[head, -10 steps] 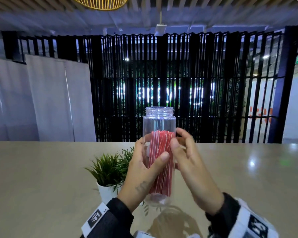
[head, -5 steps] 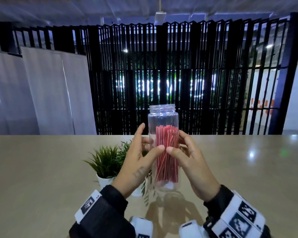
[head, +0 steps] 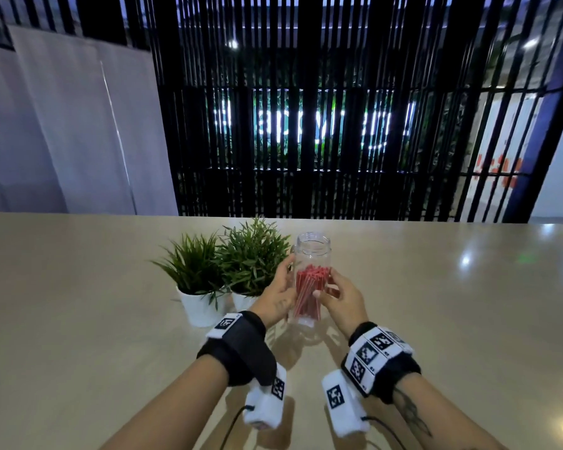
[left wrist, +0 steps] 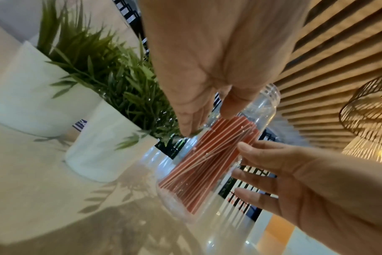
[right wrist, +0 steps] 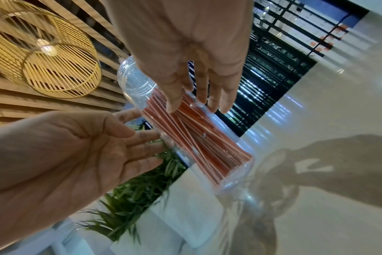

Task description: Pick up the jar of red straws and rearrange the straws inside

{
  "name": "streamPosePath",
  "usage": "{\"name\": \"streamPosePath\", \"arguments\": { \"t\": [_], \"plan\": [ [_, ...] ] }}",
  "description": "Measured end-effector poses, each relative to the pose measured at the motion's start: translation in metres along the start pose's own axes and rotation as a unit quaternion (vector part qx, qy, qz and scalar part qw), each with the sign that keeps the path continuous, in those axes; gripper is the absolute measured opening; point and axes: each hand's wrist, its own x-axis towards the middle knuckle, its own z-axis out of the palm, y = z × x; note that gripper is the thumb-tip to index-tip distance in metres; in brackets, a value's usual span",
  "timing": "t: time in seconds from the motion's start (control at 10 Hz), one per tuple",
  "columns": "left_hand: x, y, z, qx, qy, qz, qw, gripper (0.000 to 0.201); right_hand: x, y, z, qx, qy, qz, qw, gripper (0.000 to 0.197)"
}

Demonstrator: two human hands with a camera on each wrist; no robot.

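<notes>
jar point(right wrist: 140, 82) tilted | red straws point(right wrist: 199, 138) inside | both hands' fingers point(right wrist: 175, 101) touching

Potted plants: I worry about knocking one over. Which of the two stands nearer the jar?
The right-hand potted plant, the bushier one: its leaves reach the left hand on the jar. The other potted plant stands farther left.

Café or lounge-type commercial interior is indicated: long polished beige counter point(head: 78, 319), slatted wood ceiling point(left wrist: 338, 51), woven wire pendant lamp point(right wrist: 44, 51), black metal grille wall point(head: 306, 108), potted plants point(head: 228, 267) set mid-counter as décor.
</notes>
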Motion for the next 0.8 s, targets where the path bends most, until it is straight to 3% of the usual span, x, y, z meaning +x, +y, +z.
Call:
{"name": "streamPosePath", "arguments": {
  "t": [0.1, 0.2, 0.5, 0.7, 0.8],
  "plan": [
    [0.012, -0.018, 0.009, 0.032, 0.025, -0.008, 0.999, 0.058, 0.004, 0.023, 0.004, -0.01, 0.008, 0.034, 0.999, 0.055],
    [0.018, -0.033, 0.018, 0.072, 0.035, -0.028, 0.996, 0.058, 0.005, 0.04, 0.002, -0.025, 0.019, 0.073, 0.997, 0.044],
    [0.034, -0.059, 0.034, 0.092, 0.029, -0.05, 0.994, 0.065, 0.001, 0.061, 0.002, -0.018, 0.027, 0.101, 0.994, 0.048],
    [0.033, -0.057, 0.03, 0.078, 0.05, -0.043, 0.995, 0.052, 0.0, 0.061, -0.004, -0.023, 0.0, 0.125, 0.992, 0.044],
    [0.028, -0.056, 0.027, 0.07, 0.058, -0.031, 0.995, 0.051, -0.002, 0.056, -0.007, -0.028, -0.032, 0.155, 0.987, 0.058]
  ]
}}
